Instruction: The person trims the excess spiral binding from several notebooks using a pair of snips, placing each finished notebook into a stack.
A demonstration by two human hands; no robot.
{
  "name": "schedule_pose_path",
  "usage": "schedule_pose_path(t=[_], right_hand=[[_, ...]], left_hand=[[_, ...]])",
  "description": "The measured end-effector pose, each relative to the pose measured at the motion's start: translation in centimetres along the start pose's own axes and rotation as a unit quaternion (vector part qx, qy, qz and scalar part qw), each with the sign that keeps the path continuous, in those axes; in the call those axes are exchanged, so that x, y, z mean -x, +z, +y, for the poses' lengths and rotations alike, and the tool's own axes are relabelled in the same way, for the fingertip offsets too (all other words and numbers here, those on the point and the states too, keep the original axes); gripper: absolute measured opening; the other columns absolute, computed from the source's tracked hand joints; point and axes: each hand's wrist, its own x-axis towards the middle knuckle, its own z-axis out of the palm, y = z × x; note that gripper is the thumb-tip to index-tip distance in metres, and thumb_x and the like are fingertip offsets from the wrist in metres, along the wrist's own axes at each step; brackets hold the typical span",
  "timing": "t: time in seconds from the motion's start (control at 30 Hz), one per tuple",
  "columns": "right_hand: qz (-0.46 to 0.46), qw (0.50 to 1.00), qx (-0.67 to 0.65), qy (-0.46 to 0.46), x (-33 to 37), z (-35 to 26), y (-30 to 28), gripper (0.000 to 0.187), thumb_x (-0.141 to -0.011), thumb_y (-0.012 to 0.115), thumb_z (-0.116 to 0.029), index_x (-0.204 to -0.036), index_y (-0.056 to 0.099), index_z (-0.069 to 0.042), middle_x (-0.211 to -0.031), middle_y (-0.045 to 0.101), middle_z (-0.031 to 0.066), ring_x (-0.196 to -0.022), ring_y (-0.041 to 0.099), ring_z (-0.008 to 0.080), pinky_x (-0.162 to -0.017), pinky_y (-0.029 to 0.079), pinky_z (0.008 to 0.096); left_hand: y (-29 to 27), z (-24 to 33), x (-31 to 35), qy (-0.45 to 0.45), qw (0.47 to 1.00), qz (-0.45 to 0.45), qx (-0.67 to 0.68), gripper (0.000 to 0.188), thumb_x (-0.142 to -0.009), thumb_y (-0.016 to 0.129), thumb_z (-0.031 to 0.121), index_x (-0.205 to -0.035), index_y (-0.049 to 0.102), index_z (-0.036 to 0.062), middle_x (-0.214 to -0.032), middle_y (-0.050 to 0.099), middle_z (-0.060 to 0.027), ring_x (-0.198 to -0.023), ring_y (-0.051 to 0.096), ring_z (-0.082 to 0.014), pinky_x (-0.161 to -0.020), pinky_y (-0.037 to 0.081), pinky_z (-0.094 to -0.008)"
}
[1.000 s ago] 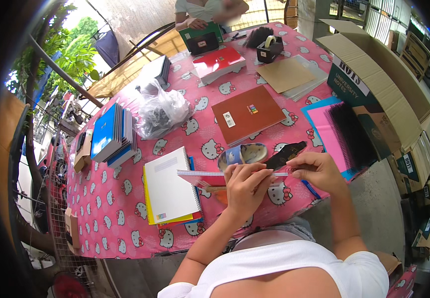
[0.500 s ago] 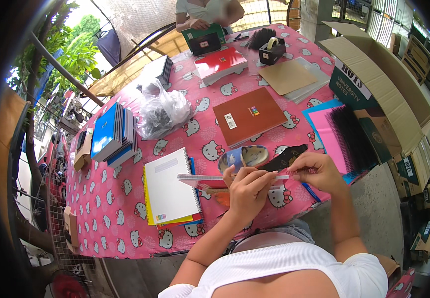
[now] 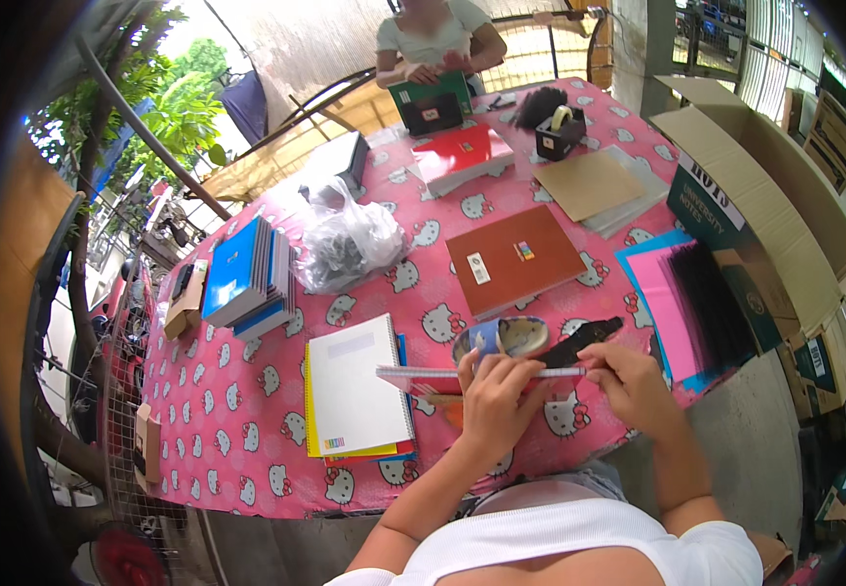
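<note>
Here the left hand [image 3: 498,396] is clamping on a thin, white-paged notebook with a pinkish-red cover [image 3: 428,373], and the notebook is standing edge-up just above the tabletop [image 3: 247,430], right in front of the person. The right hand [image 3: 630,383] is working at its right end, fingertips bunching close together; whether they are gripping the paper or something finer, I cannot tell.

This notebook is looking light, its pages probably flexing and fanning if the hold slackens, its edges likely creasing under a hard squeeze. Pinching across the full thickness near the middle is seeming the sound choice, leaving the right end free.

Around it, things are crowding in. A white-covered spiral notebook [image 3: 356,386] is lying on yellow and blue ones, close by the left end. Just beyond the fingers, a blue-patterned slipper [image 3: 503,339] and a flat black strip [image 3: 584,340] are taking up the space, so reaching forward is looking awkward. Farther out, a brown-covered notebook [image 3: 515,262] is resting flat, and black plastic coils [image 3: 704,303] are spreading over pink sheets [image 3: 654,283] to the right, near a big open cardboard box [image 3: 784,195].
</note>
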Motion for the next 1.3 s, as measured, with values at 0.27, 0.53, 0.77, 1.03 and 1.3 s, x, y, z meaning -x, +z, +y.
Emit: schedule_pose_path(t=[0.27,0.53,0.77,1.03,1.3], right_hand=[[0.030,0.994,0.088,-0.061,-0.4,-1.1,0.5,0.013,-0.078,0.069,-0.012,-0.088,0.062,-0.008,-0.077,0.057,0.0087,-0.072,0.060,0.0301,-0.060,0.047,0.0399],[0.021,0.997,0.064,-0.044,-0.1,-0.8,1.1,0.021,-0.077,0.071,-0.021,-0.090,0.062,-0.008,-0.083,0.056,0.0073,-0.072,0.061,0.0281,-0.060,0.048,0.0393],[0.025,0.986,0.135,-0.095,0.1,-0.3,1.7,0.023,-0.077,0.071,-0.023,-0.092,0.061,-0.008,-0.084,0.055,0.0079,-0.074,0.060,0.0279,-0.061,0.048,0.0389],[-0.023,0.982,0.142,-0.122,-0.2,-0.4,1.7,0.028,-0.077,0.071,-0.023,-0.093,0.059,-0.003,-0.086,0.056,0.0107,-0.079,0.060,0.0310,-0.066,0.049,0.0394],[0.031,0.986,0.103,-0.128,-1.3,-1.8,1.9,0.020,-0.074,0.073,-0.020,-0.081,0.061,-0.005,-0.079,0.055,0.0077,-0.078,0.058,0.0280,-0.064,0.047,0.0381]], left_hand=[[0.0,-0.1,0.3,0.023,1.000,0.004,-0.008,0.017,-0.077,0.072,0.026,-0.089,0.069,0.0144,-0.081,0.066,0.0027,-0.085,0.058,-0.0167,-0.098,0.026,-0.0434],[0.0,0.0,0.7,0.008,1.000,0.006,-0.012,0.015,-0.074,0.075,0.025,-0.085,0.071,0.0154,-0.083,0.069,0.0038,-0.079,0.059,-0.0143,-0.097,0.027,-0.0443],[0.1,0.0,0.9,0.009,1.000,0.015,-0.015,0.017,-0.073,0.076,0.026,-0.087,0.071,0.0160,-0.082,0.069,0.0031,-0.079,0.060,-0.0128,-0.099,0.027,-0.0421],[-0.1,0.3,1.1,0.014,1.000,0.014,-0.004,0.017,-0.076,0.073,0.024,-0.089,0.069,0.0151,-0.081,0.067,0.0026,-0.081,0.060,-0.0154,-0.098,0.028,-0.0419],[-0.1,0.3,1.2,0.007,1.000,0.017,-0.010,0.017,-0.076,0.073,0.026,-0.090,0.070,0.0152,-0.083,0.067,0.0020,-0.082,0.060,-0.0156,-0.099,0.028,-0.0425]])
